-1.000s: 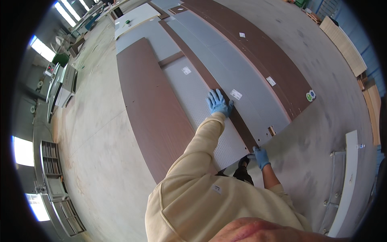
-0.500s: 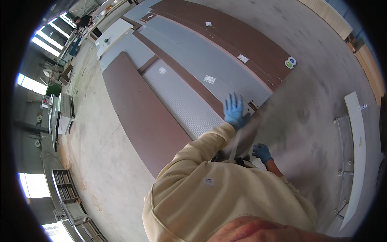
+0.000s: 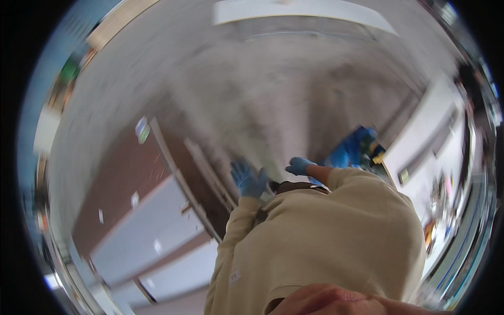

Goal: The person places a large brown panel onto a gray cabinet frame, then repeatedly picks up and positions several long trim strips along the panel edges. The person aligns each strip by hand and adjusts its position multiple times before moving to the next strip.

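Observation:
The view is smeared by motion. My left hand (image 3: 248, 179), in a blue glove, is held in front of my body with its fingers spread and nothing in it. Nearest to it is the end of a stack of large panels, with a brown panel (image 3: 118, 191) and a pale grey panel (image 3: 139, 236) on top. My right hand (image 3: 300, 166), also blue-gloved, hovers at my waist; its fingers point left, loosely bent, and I see nothing held. Both hands are apart from the panels.
A bright blue bundle (image 3: 346, 151), too blurred to name, lies right of my right hand. Beyond it stands a long white table (image 3: 422, 128) with small items (image 3: 441, 202) on it. Across the floor ahead is a white board (image 3: 304, 11) on a frame.
My view has swung right, so the panels now lie at lower left and the white table has come in. The left hand has come away from the panel's end.

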